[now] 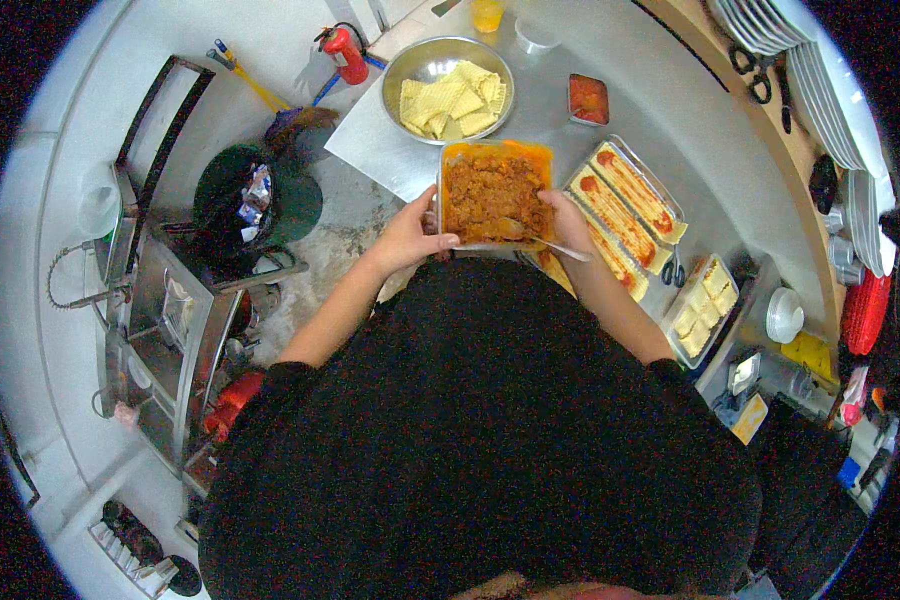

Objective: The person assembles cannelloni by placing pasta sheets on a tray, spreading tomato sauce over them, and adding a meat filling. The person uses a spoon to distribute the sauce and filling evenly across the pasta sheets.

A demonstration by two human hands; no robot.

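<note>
In front of my body I hold a clear square container of minced meat sauce [492, 195] with both hands. My left hand [415, 232] grips its left side, thumb at the near rim. My right hand [568, 222] closes around the right side. A spoon [562, 248] lies in the sauce, its handle sticking out over the near right corner by my right hand. Beyond the container stands a steel bowl [391, 68] with ridged yellow pasta sheets [455, 98]. To the right, trays of pasta sheets streaked with red sauce [625, 205] lie on the steel table [550, 85].
A small tub of red sauce [588, 99] sits beyond the trays. Scissors [674, 272] rest beside them, near a tray of pale squares [703, 308]. Stacked plates [820, 100] line the right shelf. At left are a bin [232, 195], a fire extinguisher [344, 55] and a steel sink [160, 350].
</note>
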